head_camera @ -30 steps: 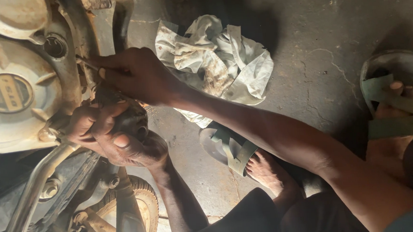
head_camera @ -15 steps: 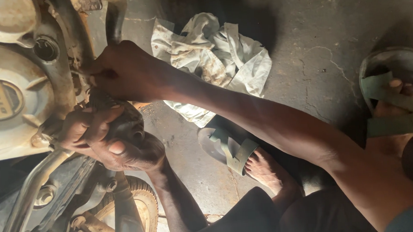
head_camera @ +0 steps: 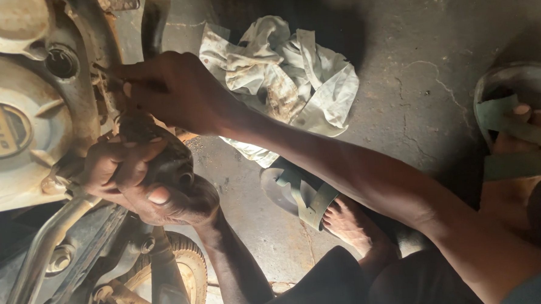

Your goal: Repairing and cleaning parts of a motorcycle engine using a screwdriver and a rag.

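I see two bare hands working on the side of a motorbike engine (head_camera: 20,126). The right hand (head_camera: 176,92) reaches across to the engine, with its fingers pinched tight on a thin metal tool (head_camera: 106,71) whose tip pokes at a small part by the round engine cover. The left hand (head_camera: 141,185) sits just below it, curled shut around a dark, rounded part (head_camera: 161,154) that sticks out from the engine. A shiny pipe (head_camera: 38,259) runs down from there, and a small wheel (head_camera: 178,271) shows at the bottom.

On the grey concrete floor (head_camera: 424,54) lies a crumpled, dirty white rag (head_camera: 285,78), right behind the right forearm. It holds nothing that I can see (it is just a bunched-up heap). I see no box, bowl or tray in this view.

Two feet in green sandals rest on the floor, one (head_camera: 312,196) under the right arm and one (head_camera: 516,135) at the far right edge.
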